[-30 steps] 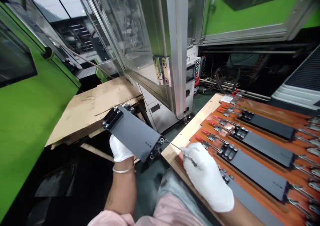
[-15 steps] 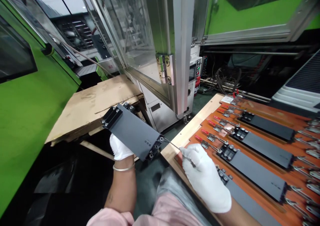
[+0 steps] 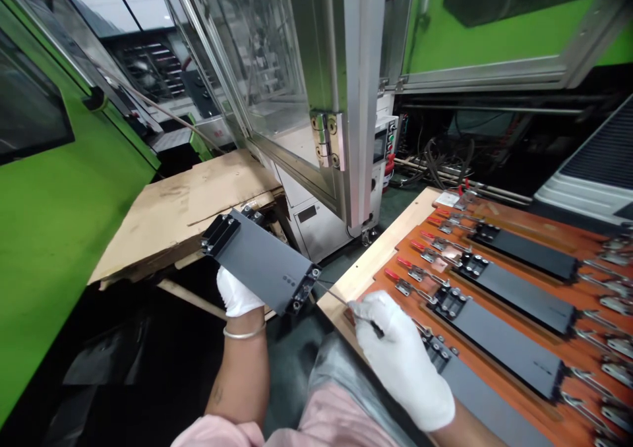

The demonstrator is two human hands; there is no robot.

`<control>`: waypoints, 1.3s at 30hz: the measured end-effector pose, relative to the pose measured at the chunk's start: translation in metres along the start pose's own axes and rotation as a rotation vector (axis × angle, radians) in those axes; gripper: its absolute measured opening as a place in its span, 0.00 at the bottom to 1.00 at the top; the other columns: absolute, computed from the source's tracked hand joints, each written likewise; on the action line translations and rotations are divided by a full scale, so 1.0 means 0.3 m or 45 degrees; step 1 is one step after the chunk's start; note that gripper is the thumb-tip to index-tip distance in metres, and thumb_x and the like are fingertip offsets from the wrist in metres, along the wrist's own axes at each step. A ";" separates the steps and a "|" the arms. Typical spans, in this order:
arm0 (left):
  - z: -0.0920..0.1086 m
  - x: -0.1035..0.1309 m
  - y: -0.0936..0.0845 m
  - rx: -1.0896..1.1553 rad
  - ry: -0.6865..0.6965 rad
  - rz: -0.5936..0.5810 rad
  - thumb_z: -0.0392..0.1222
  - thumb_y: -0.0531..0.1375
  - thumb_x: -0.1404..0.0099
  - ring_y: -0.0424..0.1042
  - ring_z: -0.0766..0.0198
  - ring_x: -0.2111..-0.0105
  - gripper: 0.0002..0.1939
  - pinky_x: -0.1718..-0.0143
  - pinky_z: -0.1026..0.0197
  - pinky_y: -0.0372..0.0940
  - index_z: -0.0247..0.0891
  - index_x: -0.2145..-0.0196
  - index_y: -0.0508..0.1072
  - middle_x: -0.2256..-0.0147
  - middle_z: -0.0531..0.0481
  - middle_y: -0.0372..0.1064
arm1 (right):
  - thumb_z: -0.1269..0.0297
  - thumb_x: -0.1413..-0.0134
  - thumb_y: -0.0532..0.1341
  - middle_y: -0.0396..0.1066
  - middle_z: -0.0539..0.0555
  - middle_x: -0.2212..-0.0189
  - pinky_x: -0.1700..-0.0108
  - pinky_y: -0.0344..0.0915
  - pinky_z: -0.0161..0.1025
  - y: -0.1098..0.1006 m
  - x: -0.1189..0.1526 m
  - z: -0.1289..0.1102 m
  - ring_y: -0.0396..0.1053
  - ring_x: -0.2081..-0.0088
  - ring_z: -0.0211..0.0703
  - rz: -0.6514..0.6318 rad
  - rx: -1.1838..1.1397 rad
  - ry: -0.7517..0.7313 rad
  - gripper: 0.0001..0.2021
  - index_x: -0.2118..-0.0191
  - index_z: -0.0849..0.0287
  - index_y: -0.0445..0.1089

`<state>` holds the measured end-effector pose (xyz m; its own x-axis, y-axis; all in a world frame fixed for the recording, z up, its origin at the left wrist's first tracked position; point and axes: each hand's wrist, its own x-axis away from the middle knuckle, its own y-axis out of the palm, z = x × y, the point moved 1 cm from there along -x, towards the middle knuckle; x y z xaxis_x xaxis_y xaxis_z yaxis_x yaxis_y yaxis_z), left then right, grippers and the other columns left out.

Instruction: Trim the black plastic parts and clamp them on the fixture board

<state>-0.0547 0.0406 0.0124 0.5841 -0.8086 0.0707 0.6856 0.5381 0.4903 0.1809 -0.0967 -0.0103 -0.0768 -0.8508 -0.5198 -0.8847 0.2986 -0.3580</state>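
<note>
In a white glove, my left hand [image 3: 237,293] grips a long grey panel [image 3: 264,260] with black end pieces from underneath; the panel hides most of its fingers. The panel is tilted, its near end pointing right and down, and metal fittings show on both ends. My gloved right hand [image 3: 395,345] is closed around a thin metal rod [image 3: 335,293]. The rod's far tip lies close to the black end piece by the panel's lower right corner; whether it touches cannot be made out.
At right, an orange fixture board [image 3: 537,219] carries several similar panels [image 3: 509,338] beside red-handled toggle clamps [image 3: 403,282]. A cardboard-topped surface [image 3: 198,203] stands at left. A hinged clear door [image 3: 363,104] juts forward between green machines [image 3: 44,229].
My right hand and the rod have shifted slightly left and down. My left hand holds the panel in nearly the same place. The view has turned a little.
</note>
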 end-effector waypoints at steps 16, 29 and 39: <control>-0.015 -0.018 0.005 -0.199 0.135 -0.050 0.34 0.52 0.36 0.72 0.51 0.54 0.13 0.54 0.54 0.67 0.40 0.79 0.63 0.74 0.44 0.73 | 0.74 0.43 0.51 0.69 0.55 0.65 0.63 0.72 0.37 0.054 0.065 -0.024 0.72 0.68 0.40 -0.319 0.148 0.005 0.15 0.61 0.56 0.74; -0.004 -0.025 -0.017 -0.327 0.186 -0.022 0.27 0.52 0.38 0.71 0.51 0.53 0.15 0.53 0.53 0.64 0.36 0.81 0.61 0.73 0.43 0.73 | 0.74 0.41 0.51 0.67 0.55 0.65 0.63 0.72 0.37 0.088 0.074 -0.014 0.72 0.66 0.41 -0.232 0.093 0.018 0.15 0.57 0.58 0.73; -0.019 -0.024 -0.014 -0.228 0.167 0.022 0.26 0.49 0.36 0.70 0.52 0.53 0.17 0.52 0.54 0.64 0.36 0.81 0.61 0.72 0.41 0.73 | 0.77 0.45 0.52 0.68 0.51 0.70 0.64 0.70 0.32 0.064 0.052 -0.030 0.70 0.68 0.37 -0.023 -0.043 0.002 0.13 0.64 0.56 0.72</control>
<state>-0.0592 0.0455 0.0050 0.6396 -0.7675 -0.0418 0.7347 0.5945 0.3268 0.1586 -0.1081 -0.0182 -0.0613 -0.8568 -0.5120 -0.9008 0.2684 -0.3413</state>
